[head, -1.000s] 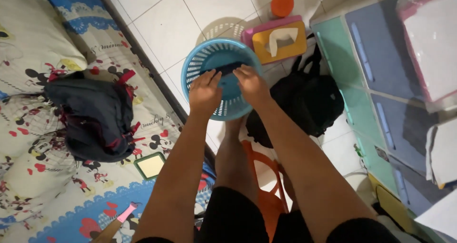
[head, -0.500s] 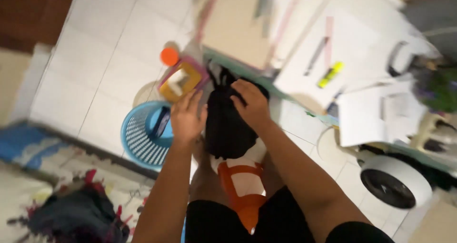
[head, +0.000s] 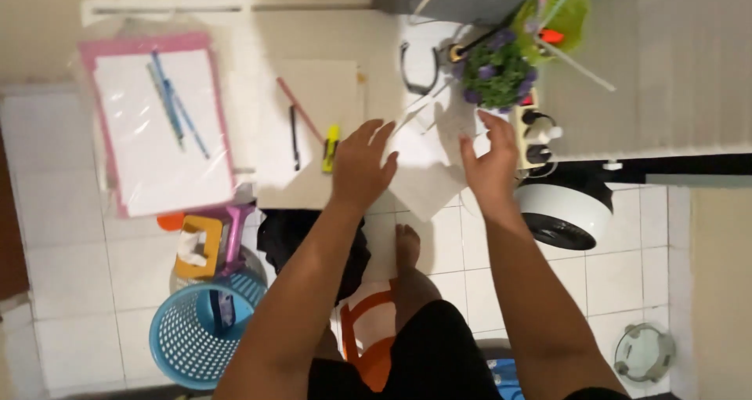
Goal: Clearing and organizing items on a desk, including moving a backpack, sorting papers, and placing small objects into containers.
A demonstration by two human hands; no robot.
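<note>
My left hand [head: 362,165] hovers with its fingers spread over the edge of a white surface strewn with paper, holding nothing. A yellow highlighter [head: 331,148] lies just to its left. My right hand [head: 489,165] is also empty, with its fingers apart. It is above a loose white paper sheet [head: 427,182] that hangs over the edge between both hands. Whether either hand touches the sheet I cannot tell.
A clear folder with pink edges [head: 157,126] holding pens lies at left. A potted plant with purple flowers [head: 493,75] and a power strip [head: 533,137] sit beyond my right hand. On the floor are a blue basket [head: 196,337], a black bag [head: 294,239], an orange stool [head: 368,337] and a white round appliance [head: 564,212].
My view swung from the floor up to the white surface. Both hands left the blue basket, gripped the black bag, then let it go and rose over the papers.
</note>
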